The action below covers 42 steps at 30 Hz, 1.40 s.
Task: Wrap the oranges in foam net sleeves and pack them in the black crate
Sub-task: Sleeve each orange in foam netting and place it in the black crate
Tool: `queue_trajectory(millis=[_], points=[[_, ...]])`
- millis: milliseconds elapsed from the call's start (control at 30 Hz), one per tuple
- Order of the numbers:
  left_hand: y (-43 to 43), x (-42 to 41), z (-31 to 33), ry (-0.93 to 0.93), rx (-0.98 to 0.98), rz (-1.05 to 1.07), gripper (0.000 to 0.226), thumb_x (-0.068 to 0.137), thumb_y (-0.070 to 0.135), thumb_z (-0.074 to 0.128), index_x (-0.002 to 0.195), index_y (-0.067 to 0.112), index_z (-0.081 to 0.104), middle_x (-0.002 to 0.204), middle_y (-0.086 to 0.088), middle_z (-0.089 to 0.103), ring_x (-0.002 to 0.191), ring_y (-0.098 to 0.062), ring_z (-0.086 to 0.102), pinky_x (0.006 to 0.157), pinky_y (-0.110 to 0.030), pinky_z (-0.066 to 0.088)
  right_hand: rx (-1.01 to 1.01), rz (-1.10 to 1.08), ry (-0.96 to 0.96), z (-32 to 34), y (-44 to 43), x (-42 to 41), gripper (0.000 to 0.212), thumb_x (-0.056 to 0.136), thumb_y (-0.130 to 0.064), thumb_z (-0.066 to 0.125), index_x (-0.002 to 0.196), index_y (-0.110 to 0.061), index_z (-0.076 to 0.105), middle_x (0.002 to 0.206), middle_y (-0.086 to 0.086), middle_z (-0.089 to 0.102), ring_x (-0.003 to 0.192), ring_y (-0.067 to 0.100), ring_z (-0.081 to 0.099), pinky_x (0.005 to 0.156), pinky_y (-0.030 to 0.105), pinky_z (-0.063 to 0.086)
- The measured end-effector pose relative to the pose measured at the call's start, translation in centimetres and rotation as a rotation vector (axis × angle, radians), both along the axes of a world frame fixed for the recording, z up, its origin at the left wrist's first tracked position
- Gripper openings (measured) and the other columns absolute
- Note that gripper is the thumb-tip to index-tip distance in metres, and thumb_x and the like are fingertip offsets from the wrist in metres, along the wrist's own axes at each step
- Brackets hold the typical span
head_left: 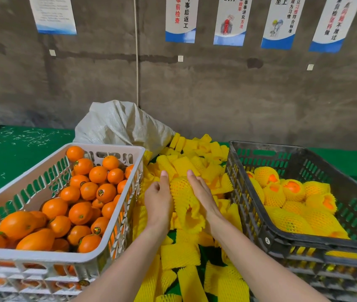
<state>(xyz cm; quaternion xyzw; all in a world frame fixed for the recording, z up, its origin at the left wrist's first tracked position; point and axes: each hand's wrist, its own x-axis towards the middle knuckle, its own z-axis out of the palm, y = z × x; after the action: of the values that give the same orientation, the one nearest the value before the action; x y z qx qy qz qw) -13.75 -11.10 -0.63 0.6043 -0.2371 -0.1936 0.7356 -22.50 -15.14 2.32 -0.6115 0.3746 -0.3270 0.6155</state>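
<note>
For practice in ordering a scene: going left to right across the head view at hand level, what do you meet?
White crate of bare oranges → left hand → sleeved orange → right hand → black crate of wrapped oranges.

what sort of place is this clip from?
Likely a fruit packing workshop: a white crate of bare oranges, loose foam net sleeves piled beside it, a black crate of sleeved oranges, and workplace slogan posters.
</note>
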Motion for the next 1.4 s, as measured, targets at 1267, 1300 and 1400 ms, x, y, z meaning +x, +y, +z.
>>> queue_trajectory(millis=[1267,1300,1400], points=[[0.2,1.3,1.7,0.743,0.150,-0.876,0.066,0.069,0.056,0.063,0.115,0.009,0.061,0.099,-0.020,0.071,0.083,-0.034,0.071,0.081,-0.043,0.052,-0.280,0.009,-0.229,-0.2,-1.3,-2.0,0.036,0.096,-0.026,0.044,0.090,0.008,0.052,0.079,0.018,0.048,0.080,0.020,0.051,0.070,0.031,0.041],[0.1,1.2,1.6,0.717,0.133,-0.874,0.063,0.070,0.054,0.063,0.116,0.011,0.062,0.098,-0.019,0.071,0.083,-0.032,0.071,0.079,-0.042,0.052,-0.308,0.007,-0.234,-0.2,-1.4,-2.0,0.038,0.093,-0.032,0.046,0.084,0.004,0.054,0.078,0.017,0.047,0.080,0.017,0.049,0.072,0.031,0.039],[0.1,0.9,1.2,0.647,0.131,-0.900,0.058,0.070,0.052,0.065,0.113,0.013,0.065,0.097,-0.016,0.072,0.085,-0.030,0.071,0.073,-0.039,0.055,-0.509,-0.058,-0.123,-0.4,-1.6,-2.0,0.041,0.080,-0.046,0.051,0.067,-0.007,0.052,0.074,0.008,0.047,0.074,0.014,0.047,0.070,0.029,0.038]])
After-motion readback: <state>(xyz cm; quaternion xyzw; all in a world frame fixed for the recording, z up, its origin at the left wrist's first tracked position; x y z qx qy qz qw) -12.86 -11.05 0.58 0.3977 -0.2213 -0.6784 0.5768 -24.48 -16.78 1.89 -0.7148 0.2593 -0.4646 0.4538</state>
